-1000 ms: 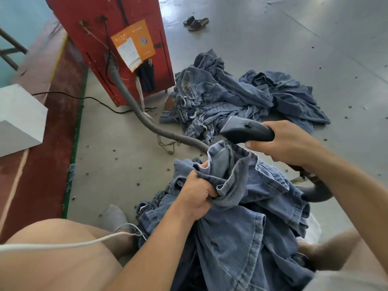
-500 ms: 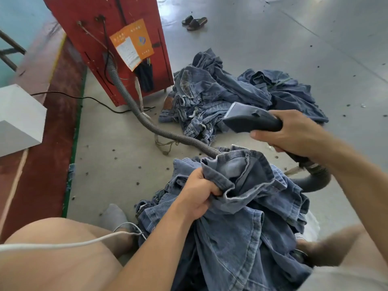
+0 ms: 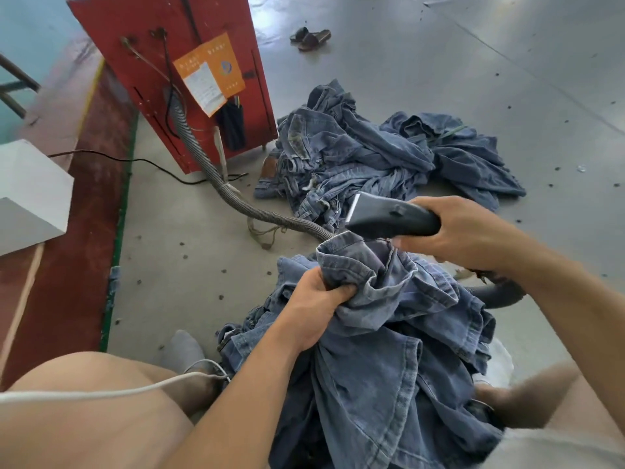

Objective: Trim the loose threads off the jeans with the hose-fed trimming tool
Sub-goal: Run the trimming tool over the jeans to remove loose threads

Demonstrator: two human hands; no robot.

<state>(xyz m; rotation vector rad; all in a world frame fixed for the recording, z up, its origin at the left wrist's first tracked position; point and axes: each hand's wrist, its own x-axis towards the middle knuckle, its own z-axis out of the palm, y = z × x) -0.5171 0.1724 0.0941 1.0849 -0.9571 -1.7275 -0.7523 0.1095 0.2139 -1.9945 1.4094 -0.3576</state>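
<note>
A pair of blue jeans (image 3: 389,350) lies bunched over my lap and the floor between my legs. My left hand (image 3: 318,302) grips a raised fold of the denim near a hem. My right hand (image 3: 453,231) holds the dark handle of the trimming tool (image 3: 389,216), whose metal blade end points left and hovers just above the raised fold. A grey ribbed hose (image 3: 236,201) runs from the red machine across the floor and passes behind the jeans; a dark curved section shows below my right wrist.
A red machine (image 3: 189,72) with an orange label stands on the floor ahead. A heap of more jeans (image 3: 372,157) lies to its right. A black cable, a white box (image 3: 30,194) at left, sandals (image 3: 311,38) far back, and a white cord over my left knee.
My right hand has brought the trimmer slightly down and left, closer over the fold. My left hand has kept its grip on the denim, and the fold has bunched tighter.
</note>
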